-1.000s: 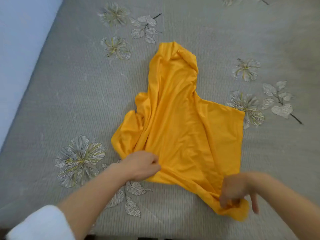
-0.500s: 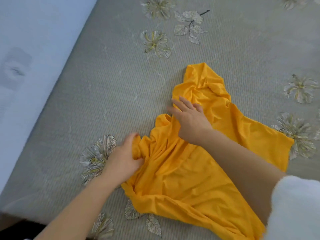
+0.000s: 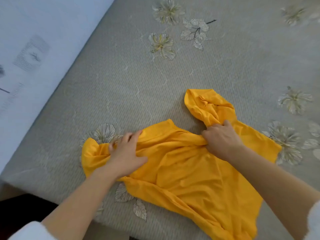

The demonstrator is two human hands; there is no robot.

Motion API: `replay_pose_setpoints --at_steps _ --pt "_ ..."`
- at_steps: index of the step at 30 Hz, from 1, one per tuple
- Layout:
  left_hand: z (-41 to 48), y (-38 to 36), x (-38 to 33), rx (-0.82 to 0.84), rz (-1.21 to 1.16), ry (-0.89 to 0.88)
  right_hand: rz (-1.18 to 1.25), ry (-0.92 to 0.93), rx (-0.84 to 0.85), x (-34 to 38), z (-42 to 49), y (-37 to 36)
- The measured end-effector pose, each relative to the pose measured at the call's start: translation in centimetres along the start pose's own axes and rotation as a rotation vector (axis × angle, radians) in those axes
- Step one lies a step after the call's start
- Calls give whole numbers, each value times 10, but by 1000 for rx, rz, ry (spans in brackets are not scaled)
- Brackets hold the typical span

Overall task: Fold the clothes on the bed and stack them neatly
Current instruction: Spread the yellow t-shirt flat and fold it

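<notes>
- Now the yellow garment (image 3: 199,170) lies crumpled on the bed (image 3: 121,84), filling the lower centre and lower right of the frame.
- My left hand (image 3: 124,153) sits on the garment's left part, at lower centre-left. The fingers are curled into a bunched ridge of cloth and grip it, with the thumb stretched out to the right on the fabric.
- My right hand (image 3: 221,139), right of centre, is clenched round a gathered twist of the cloth, knuckles up. The fingertips are tucked under, so I cannot see them.
- A thick fold of fabric runs across between the 2 hands, roughly level.
- Beyond my right hand, a narrower rumpled part reaches toward the upper right and ends in a rounded lump — sleeve or hood, I cannot tell.
- The rest of the garment spreads flatter toward the bottom right, down to the bottom edge of the frame.
- The bed cover is grey-beige with pale flower and leaf prints (image 3: 162,45) — 1 flower lies just beside my left fingers, partly under the cloth.
- A white cuff (image 3: 29,231) shows at the bottom left corner, and another at the bottom right edge.
- A pale surface (image 3: 34,40) with faint grey marks fills the upper left, alongside the bed.
- A dark patch (image 3: 20,208) sits at the lower left, below the bed's corner.
</notes>
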State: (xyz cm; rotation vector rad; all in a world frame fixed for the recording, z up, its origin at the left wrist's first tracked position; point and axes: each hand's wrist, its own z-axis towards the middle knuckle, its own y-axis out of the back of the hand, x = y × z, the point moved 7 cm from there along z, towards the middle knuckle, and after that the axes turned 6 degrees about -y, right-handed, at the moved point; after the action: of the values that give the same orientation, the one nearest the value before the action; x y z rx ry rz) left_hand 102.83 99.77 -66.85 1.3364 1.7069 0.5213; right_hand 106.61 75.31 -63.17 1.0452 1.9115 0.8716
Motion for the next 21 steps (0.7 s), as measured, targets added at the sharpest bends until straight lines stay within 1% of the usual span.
replay_pose_setpoints --at_steps 2,3,4,5,7,9,11,15,16,17,20,21 --pt "-3 -15 -24 35 -44 7 25 -3 -58 -5 -22 3" --pt "-6 -16 -36 5 -94 -32 21 -24 -58 -13 -34 5" --pt "-12 -14 -52 -8 -210 -87 8 -49 -45 -26 -47 6" --pt "-21 -10 -69 1 -374 -149 -11 -75 -18 -41 -61 7" --pt "-46 5 -102 65 -648 -219 -46 -127 57 -75 -92 11" --pt "-82 33 -139 127 -746 -257 -63 -204 64 -113 -127 24" --pt "-120 63 -171 136 -843 -276 -62 -272 6 -152 -166 42" --pt "-183 128 -217 16 -964 -335 -2 -396 -22 -224 -247 67" --pt "-195 141 -226 -4 -1006 -340 71 -403 -9 -238 -265 70" --pt "-205 152 -233 -14 -1055 -331 229 -402 -10 -250 -282 74" --pt "-231 185 -250 -7 -1187 -305 1027 -417 -68 -277 -332 100" --pt "-236 197 -253 3 -1207 -327 1207 -428 -111 -287 -347 111"
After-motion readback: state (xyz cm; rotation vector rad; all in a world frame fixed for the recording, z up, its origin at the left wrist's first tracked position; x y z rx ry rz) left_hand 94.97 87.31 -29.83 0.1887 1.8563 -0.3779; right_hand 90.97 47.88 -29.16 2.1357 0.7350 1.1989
